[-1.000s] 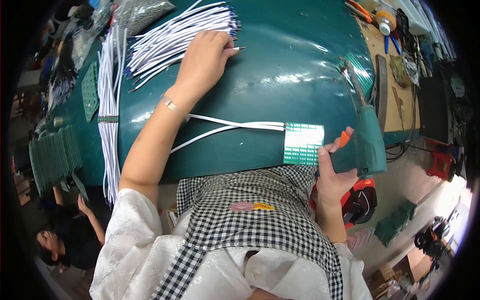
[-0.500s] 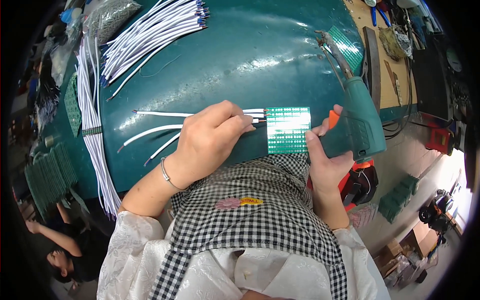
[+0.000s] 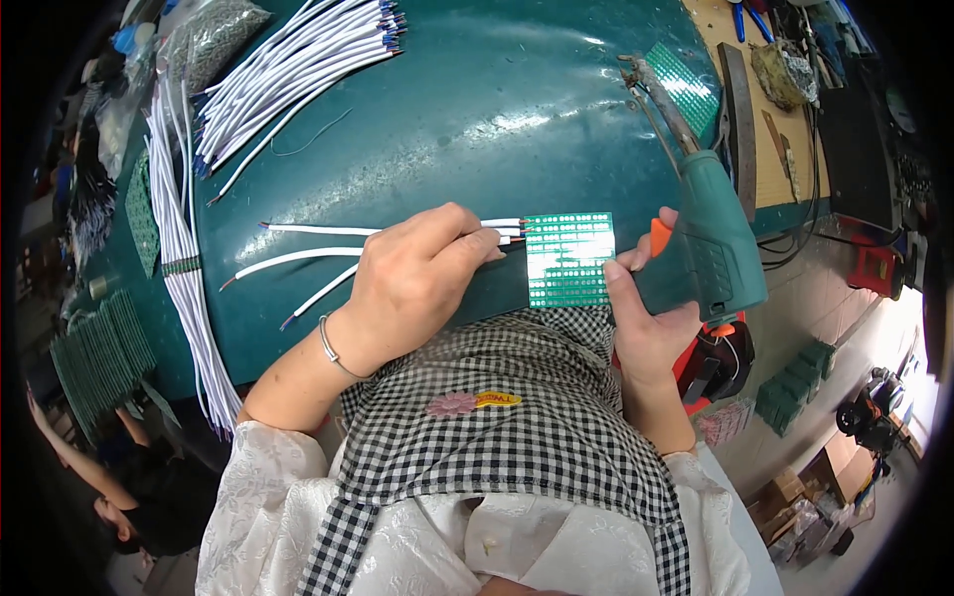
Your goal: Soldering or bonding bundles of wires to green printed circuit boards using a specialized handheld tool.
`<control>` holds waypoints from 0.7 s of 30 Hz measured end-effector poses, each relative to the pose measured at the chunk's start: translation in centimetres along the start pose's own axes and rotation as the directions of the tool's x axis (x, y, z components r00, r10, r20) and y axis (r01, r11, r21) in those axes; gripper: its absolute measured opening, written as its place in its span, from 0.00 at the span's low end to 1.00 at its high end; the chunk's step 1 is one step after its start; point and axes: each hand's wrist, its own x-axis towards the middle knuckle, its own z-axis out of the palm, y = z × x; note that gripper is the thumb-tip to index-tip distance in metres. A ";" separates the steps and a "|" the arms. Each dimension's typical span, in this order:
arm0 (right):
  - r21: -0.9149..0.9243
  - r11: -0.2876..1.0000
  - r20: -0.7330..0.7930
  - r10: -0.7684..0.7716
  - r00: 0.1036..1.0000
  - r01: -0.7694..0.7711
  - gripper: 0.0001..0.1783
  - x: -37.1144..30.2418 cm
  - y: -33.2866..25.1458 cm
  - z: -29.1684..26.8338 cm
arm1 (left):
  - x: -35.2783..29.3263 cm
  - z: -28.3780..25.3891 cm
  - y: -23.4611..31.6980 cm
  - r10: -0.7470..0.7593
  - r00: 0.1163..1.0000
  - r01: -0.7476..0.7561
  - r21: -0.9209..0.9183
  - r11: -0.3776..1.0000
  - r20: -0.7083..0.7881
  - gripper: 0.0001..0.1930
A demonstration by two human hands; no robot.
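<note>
My left hand [image 3: 412, 268] is closed in a pinch on a white cable [image 3: 502, 235], whose bare end meets the left edge of a green circuit board panel [image 3: 570, 288]. Another white cable [image 3: 318, 229] runs to the same edge just above, and more cable tails come out left of the hand. My right hand [image 3: 651, 328] is wrapped round the handle of a green soldering gun [image 3: 723, 228] with an orange trigger [image 3: 660, 236]. Its thumb rests on the board's right edge. The gun's metal tip points away, toward the table's far right.
A pile of white cables [image 3: 288, 84] lies far left, beside a tied cable bundle [image 3: 182, 266] and a bag of small parts [image 3: 214, 40]. Another green panel [image 3: 684, 89] sits behind the gun's tip. Blue-handled pliers [image 3: 752, 22] are far right. Another person's arm [image 3: 84, 462] shows lower left.
Both hands, the cable and the board stay almost in place; the view has shifted slightly. The other person's arm at lower left has moved.
</note>
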 end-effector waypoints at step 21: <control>0.038 0.998 -0.003 0.055 0.999 -0.054 0.35 0.2 -0.2 -0.4 | 0.0 0.6 -0.2 0.048 0.997 -0.048 0.014 0.999 -0.055 0.12</control>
